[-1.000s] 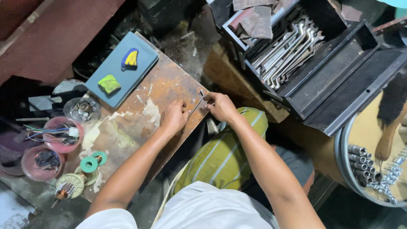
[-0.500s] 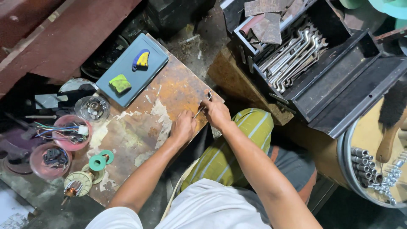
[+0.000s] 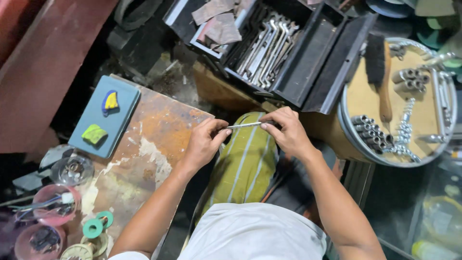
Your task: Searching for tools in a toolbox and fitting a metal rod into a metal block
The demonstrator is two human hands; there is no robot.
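Holding wrenches (image 3: 263,45), black toolbox (image 3: 308,67)

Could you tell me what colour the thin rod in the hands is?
Silvery metal rod, head view.

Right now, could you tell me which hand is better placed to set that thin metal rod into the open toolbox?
Probably the right hand: it grips the thin metal rod on the side nearest the open toolbox, while the left hand only pinches the far tip.

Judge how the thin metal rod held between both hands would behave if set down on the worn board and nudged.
The metal rod looks straight and unbent between the left hand and right hand, so probably stiff. Slim and apparently round, it would likely roll on the board. Its shiny surface may be slippery.
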